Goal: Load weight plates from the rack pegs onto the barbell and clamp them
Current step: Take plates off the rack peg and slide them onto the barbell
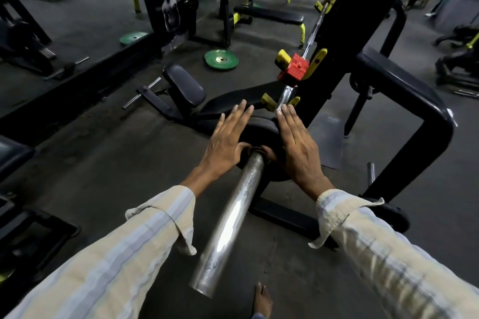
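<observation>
A black weight plate (261,129) sits on the steel barbell sleeve (230,217), which runs from the lower middle of the view up toward the rack. Both hands lie flat against the near face of the plate, one on each side of the sleeve. The left hand (228,137) is spread wide, fingers straight and pointing away, its thumb tucked in against the sleeve where it enters the plate's hole. The right hand (298,142) is also flat and open, fingers together, reaching up to the plate's top edge, its thumb beside the sleeve on the other side. Neither hand grips anything; the palms only press on the plate.

Beyond the plate, a red clamp (295,70) sits on the bar by the yellow rack hooks (317,61). Green plates (221,59) lie on the floor farther off.
</observation>
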